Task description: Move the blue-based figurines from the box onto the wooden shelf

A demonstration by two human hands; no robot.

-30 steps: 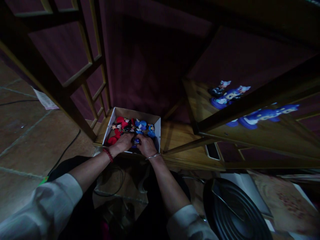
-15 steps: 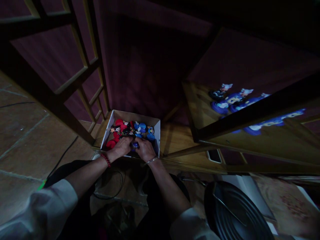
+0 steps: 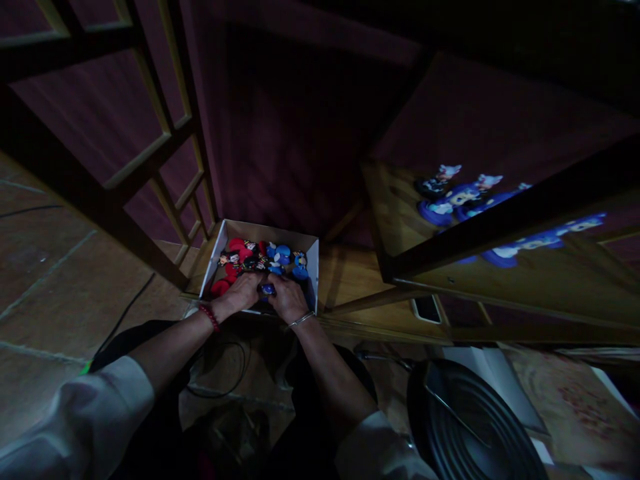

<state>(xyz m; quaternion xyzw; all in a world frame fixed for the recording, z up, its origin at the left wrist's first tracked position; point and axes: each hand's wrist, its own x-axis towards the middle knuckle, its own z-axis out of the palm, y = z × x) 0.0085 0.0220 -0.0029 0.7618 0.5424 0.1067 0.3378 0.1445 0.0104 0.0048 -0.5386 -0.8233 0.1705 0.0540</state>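
Note:
A shallow cardboard box (image 3: 313,270) with white sides holds several red-based figurines (image 3: 241,248) on its left and several blue-based ones (image 3: 300,267) on its right. Over the front part of the box, my left hand (image 3: 245,291) and my right hand (image 3: 290,299) are close together, fingers bent around a small dark blue figurine (image 3: 268,289) between them. Both hands grip it from either side, and their fingers partly cover it. A red bead bracelet circles my left wrist, a silver bangle my right.
The box sits on a wooden ledge (image 3: 350,273) below dark red panels. A phone (image 3: 427,309) lies farther right. More figurines (image 3: 440,207) stand on a shelf at the right, behind a dark beam. A black ribbed round object (image 3: 465,413) is at lower right.
The whole view has shifted slightly, so the scene sits a little farther left. Both hands remain around the dark blue figurine.

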